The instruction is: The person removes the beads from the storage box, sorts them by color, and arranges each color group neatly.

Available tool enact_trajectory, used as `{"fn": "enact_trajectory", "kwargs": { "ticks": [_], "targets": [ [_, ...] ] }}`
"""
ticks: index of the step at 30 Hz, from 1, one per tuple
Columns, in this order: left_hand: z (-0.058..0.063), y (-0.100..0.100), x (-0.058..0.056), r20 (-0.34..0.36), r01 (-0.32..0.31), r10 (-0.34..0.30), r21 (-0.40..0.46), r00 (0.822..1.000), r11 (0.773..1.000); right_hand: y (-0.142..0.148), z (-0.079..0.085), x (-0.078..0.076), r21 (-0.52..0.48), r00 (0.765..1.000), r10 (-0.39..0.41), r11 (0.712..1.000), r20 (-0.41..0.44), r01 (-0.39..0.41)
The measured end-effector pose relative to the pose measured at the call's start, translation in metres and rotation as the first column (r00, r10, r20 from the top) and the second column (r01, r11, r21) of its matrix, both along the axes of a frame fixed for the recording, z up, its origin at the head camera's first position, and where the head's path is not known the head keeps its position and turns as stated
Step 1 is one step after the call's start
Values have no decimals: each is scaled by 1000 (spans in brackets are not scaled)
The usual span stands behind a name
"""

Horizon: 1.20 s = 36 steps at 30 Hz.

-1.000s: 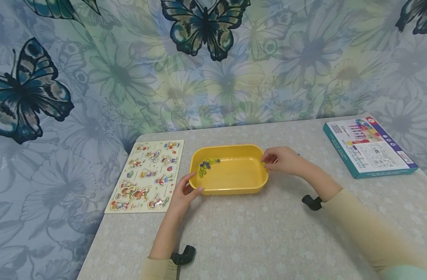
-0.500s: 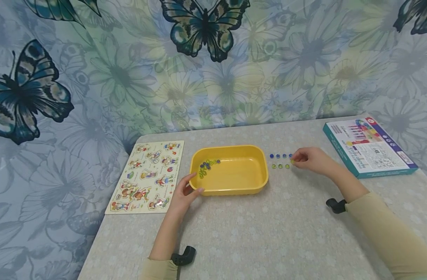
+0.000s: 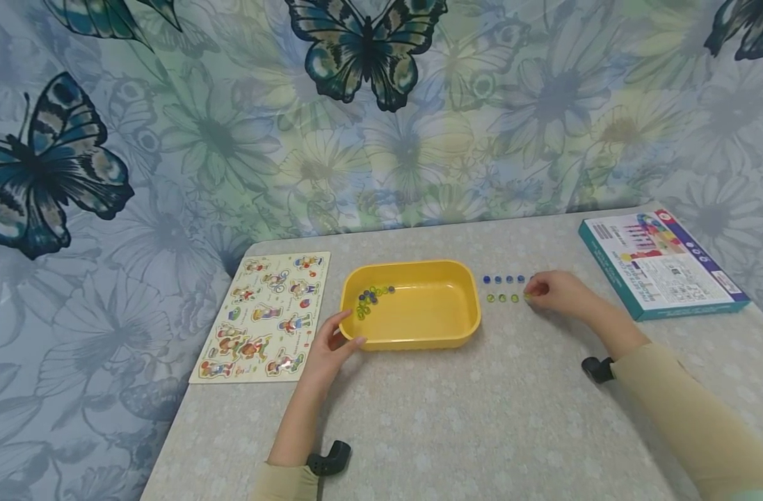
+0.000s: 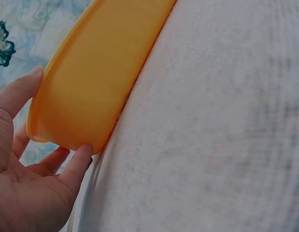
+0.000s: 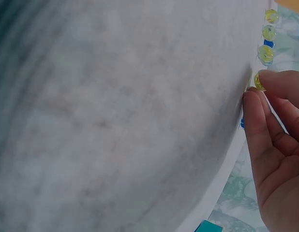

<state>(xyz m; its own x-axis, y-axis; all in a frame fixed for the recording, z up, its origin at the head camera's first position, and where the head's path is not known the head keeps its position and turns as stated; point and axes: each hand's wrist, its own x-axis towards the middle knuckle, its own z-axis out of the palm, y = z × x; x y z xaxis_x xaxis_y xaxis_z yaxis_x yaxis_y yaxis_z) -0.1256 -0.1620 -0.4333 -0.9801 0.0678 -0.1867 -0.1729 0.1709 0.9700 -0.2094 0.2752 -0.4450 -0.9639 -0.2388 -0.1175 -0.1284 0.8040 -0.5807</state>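
Note:
A yellow plastic tray (image 3: 428, 316) stands on the table, with several yellow-green and blue glass marbles (image 3: 368, 297) gathered at its left end. My left hand (image 3: 329, 350) grips the tray's near-left corner, thumb and fingers spread around rim and wall (image 4: 67, 116). To the right of the tray lie a row of blue marbles (image 3: 497, 280) and, nearer me, a row of yellow-green marbles (image 3: 503, 298). My right hand (image 3: 559, 295) pinches a yellow-green marble (image 5: 259, 81) between thumb and fingertips at the right end of that nearer row. The fingers partly cover it.
A cream sheet of cartoon figures (image 3: 262, 313) lies left of the tray. At the back right is a teal-sided box (image 3: 663, 264). A butterfly-patterned cloth (image 3: 412, 160) hangs behind the table (image 3: 444, 417).
From the tray's right end, my right hand has moved right to the marble rows, then slightly nearer me, carrying the yellow-green marble. My left hand has stayed on the tray.

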Motion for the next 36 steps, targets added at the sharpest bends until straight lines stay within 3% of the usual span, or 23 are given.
{"fn": "enact_trajectory", "kwargs": {
  "ticks": [14, 25, 36],
  "targets": [
    [0, 0, -2, 5, -4, 4, -16, 1000, 1000, 0, 3, 0, 19, 999, 31, 999, -6, -31],
    [1, 0, -2, 13, -7, 7, 4, 1000, 1000, 3, 30, 3, -39, 999, 30, 999, -14, -30],
    [2, -1, 0, 22, -3, 3, -2, 1000, 1000, -48, 57, 7, -163, 993, 110, 980, -31, -113]
  ]
}}
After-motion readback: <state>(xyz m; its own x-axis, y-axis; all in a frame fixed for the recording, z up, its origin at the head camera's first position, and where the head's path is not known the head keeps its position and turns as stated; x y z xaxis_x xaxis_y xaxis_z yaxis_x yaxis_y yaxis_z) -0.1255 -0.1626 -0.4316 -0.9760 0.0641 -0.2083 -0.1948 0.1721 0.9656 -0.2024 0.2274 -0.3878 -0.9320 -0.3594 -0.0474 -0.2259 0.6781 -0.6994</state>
